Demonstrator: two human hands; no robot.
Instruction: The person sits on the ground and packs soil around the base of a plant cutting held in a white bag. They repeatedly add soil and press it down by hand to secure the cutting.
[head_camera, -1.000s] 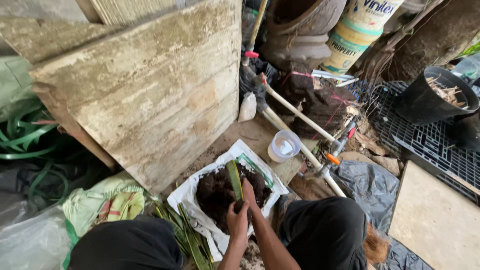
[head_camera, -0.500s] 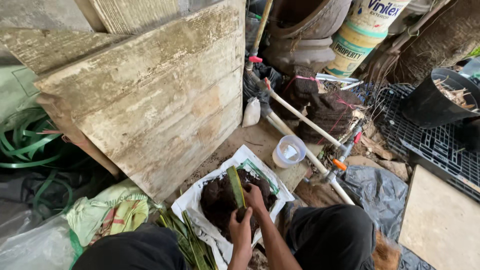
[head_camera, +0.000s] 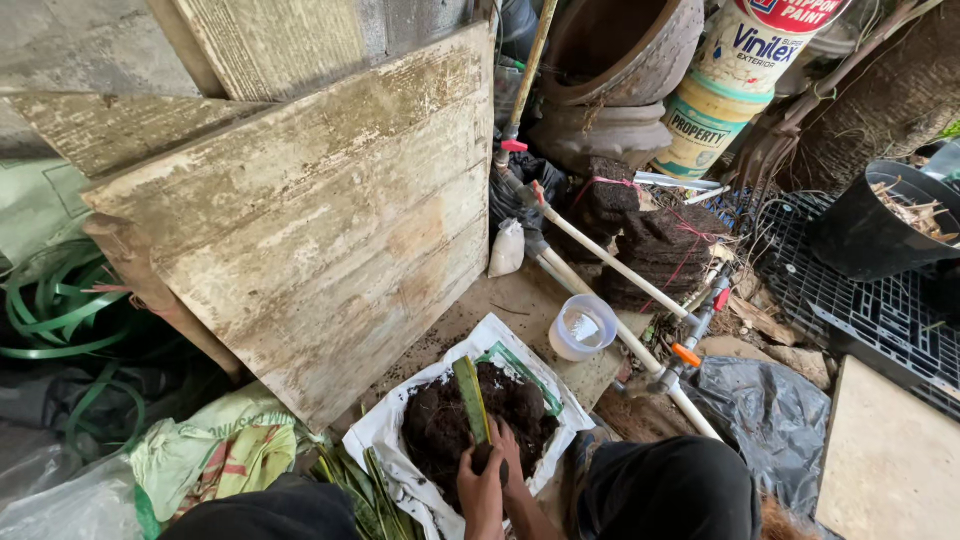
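Note:
A long green leaf (head_camera: 470, 398) stands upright in a mound of dark soil (head_camera: 440, 425) heaped on an opened white sack (head_camera: 380, 432). My left hand (head_camera: 480, 497) is closed around the leaf's base where it meets the soil. My right hand (head_camera: 511, 452) presses against the same base from the right, fingers curled on the leaf and soil. Both forearms come up from the bottom edge between my dark-clothed knees.
A weathered wooden board (head_camera: 320, 230) leans at the left. More green leaves (head_camera: 350, 480) lie by the sack. A small clear plastic tub (head_camera: 582, 328), white pipes with valves (head_camera: 640, 345), a paint bucket (head_camera: 735, 85), clay pots (head_camera: 620, 50), a black crate (head_camera: 880, 320) and green hose (head_camera: 50, 320) surround me.
The view has tilted slightly, so everything sits lower in the frame. My hands stay at the leaf's base and have closed in a little tighter on it.

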